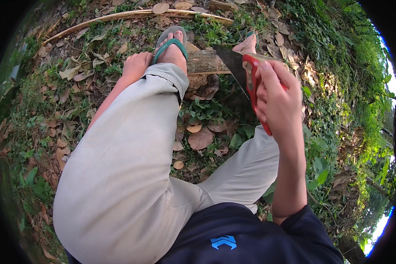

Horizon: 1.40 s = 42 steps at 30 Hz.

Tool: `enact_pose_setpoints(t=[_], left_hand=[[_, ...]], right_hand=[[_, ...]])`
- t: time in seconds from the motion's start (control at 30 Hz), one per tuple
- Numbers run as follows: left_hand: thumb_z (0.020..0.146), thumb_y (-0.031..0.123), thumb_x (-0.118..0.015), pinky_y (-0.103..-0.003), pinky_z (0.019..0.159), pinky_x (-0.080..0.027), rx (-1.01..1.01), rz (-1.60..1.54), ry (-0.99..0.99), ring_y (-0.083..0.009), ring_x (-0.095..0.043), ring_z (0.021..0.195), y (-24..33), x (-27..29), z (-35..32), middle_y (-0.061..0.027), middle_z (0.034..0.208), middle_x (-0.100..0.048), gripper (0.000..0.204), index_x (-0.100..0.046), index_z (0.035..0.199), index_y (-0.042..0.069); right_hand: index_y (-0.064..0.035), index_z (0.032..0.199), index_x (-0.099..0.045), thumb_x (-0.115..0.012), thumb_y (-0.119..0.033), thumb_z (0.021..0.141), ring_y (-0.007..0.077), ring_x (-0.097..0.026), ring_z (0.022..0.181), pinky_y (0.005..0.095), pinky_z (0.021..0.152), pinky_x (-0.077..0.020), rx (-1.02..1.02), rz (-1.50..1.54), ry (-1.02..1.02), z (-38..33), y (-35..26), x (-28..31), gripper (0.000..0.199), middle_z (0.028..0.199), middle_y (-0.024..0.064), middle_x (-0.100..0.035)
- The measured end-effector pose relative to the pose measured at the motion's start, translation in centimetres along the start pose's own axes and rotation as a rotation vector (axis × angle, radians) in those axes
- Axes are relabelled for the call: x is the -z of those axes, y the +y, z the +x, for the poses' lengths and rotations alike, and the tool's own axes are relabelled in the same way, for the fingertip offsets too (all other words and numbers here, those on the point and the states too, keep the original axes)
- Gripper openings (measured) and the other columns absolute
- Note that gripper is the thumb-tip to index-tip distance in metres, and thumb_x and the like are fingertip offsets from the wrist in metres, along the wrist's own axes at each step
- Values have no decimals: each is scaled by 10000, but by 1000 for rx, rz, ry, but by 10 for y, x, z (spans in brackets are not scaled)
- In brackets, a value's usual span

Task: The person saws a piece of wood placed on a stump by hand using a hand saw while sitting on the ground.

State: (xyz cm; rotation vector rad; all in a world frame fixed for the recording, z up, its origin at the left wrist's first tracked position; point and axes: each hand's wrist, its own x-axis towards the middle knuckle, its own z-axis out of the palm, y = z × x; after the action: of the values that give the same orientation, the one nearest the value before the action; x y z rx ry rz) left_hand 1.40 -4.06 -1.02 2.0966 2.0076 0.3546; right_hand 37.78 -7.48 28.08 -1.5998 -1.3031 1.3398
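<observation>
My right hand [275,94] is closed round the red handle [251,79] of a hand saw. Its dark blade [233,66] slants up and left, across a piece of log [204,62] that lies crosswise on the ground. From this view I cannot tell whether the teeth touch the wood. My left foot, in a green-strapped flip-flop [177,44], rests at the log's left part. Just left of that foot is my left hand [136,65], low down with its fingers curled. What it grips is hidden by the hand and foot.
A long, thin strip of wood [132,14] lies on the ground beyond my feet. My right foot [246,44] is past the log, near the blade. Dry leaves [201,138] and green weeds surround me. Dense plants [361,88] rise on the right.
</observation>
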Motion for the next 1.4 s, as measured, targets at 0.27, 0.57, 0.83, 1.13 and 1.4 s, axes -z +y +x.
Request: enact_pose_setpoints(t=[0.27, 0.57, 0.83, 1.13, 1.4], left_hand=[[1070, 383, -408, -507, 897, -491, 81, 39, -56, -341, -670, 1004, 16, 9, 4, -138, 1013, -721, 399, -679, 1022, 94], [1071, 373, -403, -500, 921, -483, 21, 6, -128, -354, -656, 1024, 15, 4, 12, -152, 1033, -712, 402, -672, 1039, 77], [1068, 380, -400, -510, 907, -490, -1, 34, -91, -362, -665, 1010, 5, 4, 6, -151, 1032, -721, 407, -684, 1050, 89], [1065, 372, -397, -538, 928, -478, 15, -51, -95, -391, -652, 1024, 15, 3, 11, -172, 1033, -714, 410, -687, 1023, 86], [1072, 366, -401, -505, 921, -479, -4, 36, -121, -357, -647, 1047, 10, 7, 7, -140, 1074, -713, 386, -673, 1085, 92]], right_hand=[[16, 895, -618, -527, -200, 1064, 93, -506, 580, 285, 547, -413, 133, -18, 101, 27, 87, -33, 289, 658, 8, -543], [-55, 905, -563, -488, -235, 1099, 14, -342, 497, 215, 432, -288, 88, 160, 153, -17, 115, -37, 275, 631, -64, -408], [-18, 971, -549, -469, -220, 1102, 13, -324, 488, 206, 421, -295, 163, 261, 118, -84, 41, 1, 254, 629, -67, -393], [-3, 994, -595, -503, -159, 1086, 9, -420, 561, 204, 469, -330, 141, 165, 98, -56, 111, -7, 204, 711, -35, -516], [-6, 967, -583, -502, -171, 1086, -5, -364, 511, 204, 445, -289, 85, 135, 104, -91, 109, -9, 219, 633, -64, -455]])
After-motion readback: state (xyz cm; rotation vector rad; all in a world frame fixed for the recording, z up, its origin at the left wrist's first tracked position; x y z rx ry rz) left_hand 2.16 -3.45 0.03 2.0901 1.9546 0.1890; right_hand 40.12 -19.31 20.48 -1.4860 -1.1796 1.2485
